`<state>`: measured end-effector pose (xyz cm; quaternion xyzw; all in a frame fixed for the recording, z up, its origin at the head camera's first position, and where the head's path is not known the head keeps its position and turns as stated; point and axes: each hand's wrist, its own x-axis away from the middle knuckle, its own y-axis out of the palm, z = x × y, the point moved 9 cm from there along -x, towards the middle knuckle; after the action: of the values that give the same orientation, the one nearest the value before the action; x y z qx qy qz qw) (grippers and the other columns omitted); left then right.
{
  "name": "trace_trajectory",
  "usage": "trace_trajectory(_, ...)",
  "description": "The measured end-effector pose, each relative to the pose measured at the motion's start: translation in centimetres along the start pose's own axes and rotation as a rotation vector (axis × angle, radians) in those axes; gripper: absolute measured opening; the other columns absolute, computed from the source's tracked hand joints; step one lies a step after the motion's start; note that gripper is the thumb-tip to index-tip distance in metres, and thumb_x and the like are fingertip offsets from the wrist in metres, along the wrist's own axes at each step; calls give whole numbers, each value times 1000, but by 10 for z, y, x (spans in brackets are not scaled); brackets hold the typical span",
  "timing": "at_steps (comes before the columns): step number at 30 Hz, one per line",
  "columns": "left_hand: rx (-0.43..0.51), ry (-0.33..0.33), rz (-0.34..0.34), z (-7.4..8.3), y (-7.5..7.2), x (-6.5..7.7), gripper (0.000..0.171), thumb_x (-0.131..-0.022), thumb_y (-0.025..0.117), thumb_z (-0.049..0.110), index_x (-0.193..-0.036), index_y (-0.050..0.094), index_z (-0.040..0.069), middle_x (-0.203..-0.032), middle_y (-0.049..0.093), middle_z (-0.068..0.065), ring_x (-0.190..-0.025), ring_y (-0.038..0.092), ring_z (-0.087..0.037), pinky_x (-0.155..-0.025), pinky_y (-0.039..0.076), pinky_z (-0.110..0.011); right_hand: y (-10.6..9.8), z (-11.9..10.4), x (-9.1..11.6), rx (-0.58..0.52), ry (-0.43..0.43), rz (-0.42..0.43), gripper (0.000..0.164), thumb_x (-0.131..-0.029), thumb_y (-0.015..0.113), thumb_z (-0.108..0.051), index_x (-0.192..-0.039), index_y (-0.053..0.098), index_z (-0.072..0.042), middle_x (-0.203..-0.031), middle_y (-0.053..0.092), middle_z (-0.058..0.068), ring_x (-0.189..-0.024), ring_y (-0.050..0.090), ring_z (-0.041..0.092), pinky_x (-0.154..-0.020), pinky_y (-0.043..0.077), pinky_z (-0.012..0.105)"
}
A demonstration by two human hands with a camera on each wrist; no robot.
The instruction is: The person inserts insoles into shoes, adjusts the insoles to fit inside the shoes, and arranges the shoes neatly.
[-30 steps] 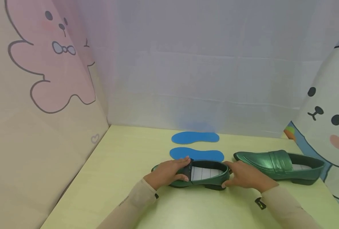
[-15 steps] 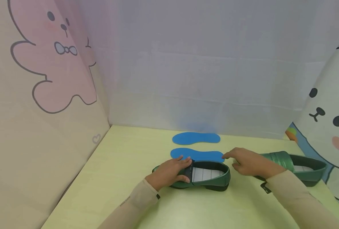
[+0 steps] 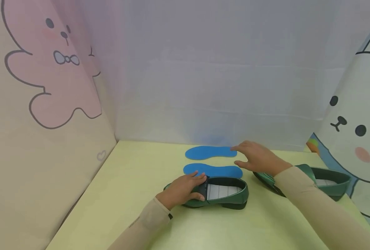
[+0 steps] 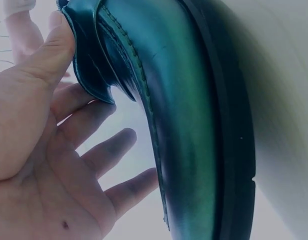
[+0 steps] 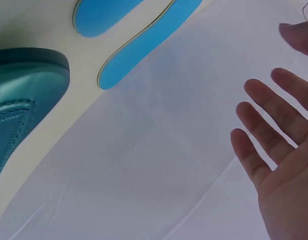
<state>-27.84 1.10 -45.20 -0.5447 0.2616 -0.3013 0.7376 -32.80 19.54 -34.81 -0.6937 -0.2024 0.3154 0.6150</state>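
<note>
A green loafer (image 3: 235, 199) with a pale lined inside lies in front of me, toe to the left. Over its front part lies my left hand (image 3: 182, 190); in the left wrist view the thumb and fingers pinch the dark flap (image 4: 91, 55) at the shoe's opening. Behind the loafer are two blue insoles, a near insole (image 3: 217, 171) and a far insole (image 3: 208, 152). My right hand (image 3: 257, 158) hovers by the heel end of the far one, fingers spread. The right wrist view shows that hand apart from the insoles, holding nothing.
A second green loafer (image 3: 330, 178) stands to the right, partly hidden behind my right forearm. The pale yellow table (image 3: 141, 163) ends at a whitish curtain (image 3: 222, 86) at the back. Cloths printed with cartoon animals hang on both sides.
My right hand has let go of the near loafer's heel, passed the near insole's end and moved back to the far insole. The left hand has stayed on the loafer.
</note>
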Motion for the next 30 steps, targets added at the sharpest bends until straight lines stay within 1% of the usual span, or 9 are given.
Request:
trace_trajectory(3,15,-7,1,-2,0,1,77,-82,48,60,-146,30,20,-150,28,1,-136,22,-24,-104,33,-40,0,3,-12,0,-9,5,55,-86,64,-43,-130,53,-13,-119,59,6,-110,52,26,-90,44,47)
trace_trajectory(6,17,-2,5,-2,-1,1,78,-83,48,60,-146,29,19,-150,28,-1,-136,23,-25,-103,34,-41,1,6,-23,-28,-3,-10,60,-85,63,-44,-132,51,-10,-124,56,9,-114,49,29,-92,42,49)
trace_trajectory(10,4,9,17,-2,-1,-1,78,-83,47,60,-146,28,19,-150,29,-2,-135,24,-25,-102,35,-39,6,11,-40,-74,14,-50,60,-86,65,-40,-134,49,-8,-130,51,13,-118,46,33,-93,41,51)
trace_trajectory(16,20,8,15,-2,0,-2,78,-83,47,60,-147,27,19,-150,28,-1,-135,25,-26,-103,34,-40,13,15,-64,-88,14,-80,60,-84,67,-36,-134,49,-8,-132,50,14,-120,44,34,-95,40,52)
trace_trajectory(19,23,-7,9,-2,0,-1,78,-83,48,60,-147,28,20,-150,27,0,-135,25,-26,-102,35,-40,21,16,-77,-80,3,-96,60,-84,67,-37,-134,49,-9,-132,50,14,-121,44,33,-96,39,50)
trace_trajectory(22,19,-17,0,-2,3,0,78,-83,47,61,-147,28,20,-150,27,1,-135,26,-25,-102,36,-39,32,15,-88,-103,-8,-116,61,-84,67,-36,-134,48,-9,-133,49,13,-121,44,32,-96,39,49)
trace_trajectory(26,26,-8,3,-1,4,0,77,-84,46,61,-147,29,19,-150,28,1,-134,27,-24,-101,36,-38,46,14,-99,-146,-17,-139,61,-83,69,-33,-134,48,-6,-133,50,12,-120,45,30,-95,40,48)
trace_trajectory(30,24,3,8,1,5,1,77,-84,44,61,-147,28,19,-150,28,1,-134,27,-22,-102,35,-36,60,16,-107,-158,-11,-156,60,-84,69,-32,-133,49,-6,-132,50,12,-120,45,30,-95,41,46)
